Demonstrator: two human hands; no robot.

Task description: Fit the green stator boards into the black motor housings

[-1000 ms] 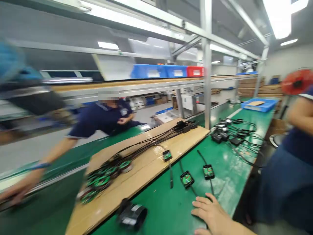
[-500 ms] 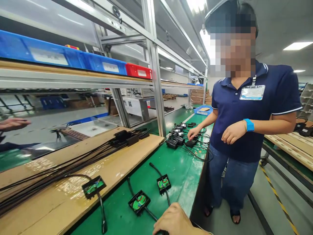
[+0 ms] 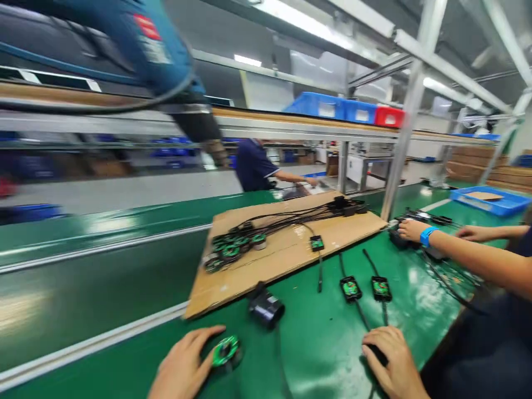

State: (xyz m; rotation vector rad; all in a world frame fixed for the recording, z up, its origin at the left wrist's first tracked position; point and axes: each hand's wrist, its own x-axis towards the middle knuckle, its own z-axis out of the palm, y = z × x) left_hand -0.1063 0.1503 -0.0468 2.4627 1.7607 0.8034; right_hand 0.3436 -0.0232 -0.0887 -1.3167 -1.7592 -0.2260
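Note:
My left hand [image 3: 185, 363] is at the lower left with thumb and index finger apart. Its thumb is at the edge of a round green circuit board [image 3: 226, 350]; whether it touches is blurred. A black cylindrical housing [image 3: 266, 309] lies just beyond. My right hand [image 3: 390, 357] curls over a black cable end [image 3: 377, 354], partly hidden under the fingers. Beyond it lie two open black boxes with green boards inside, a left box [image 3: 351, 288] and a right box [image 3: 380, 288], with cables running toward my hand.
A cardboard sheet [image 3: 249, 277] bears black cables, several round boards and a small open box [image 3: 316, 243]. A blue power tool [image 3: 166, 61] hangs at upper left. To the right, a co-worker's hands [image 3: 413, 230] work over black parts near a blue tray [image 3: 490, 200].
The view has swung left, bringing my left hand, the round board and the hanging tool into sight. The co-worker's wristbanded hand now reaches onto the black parts.

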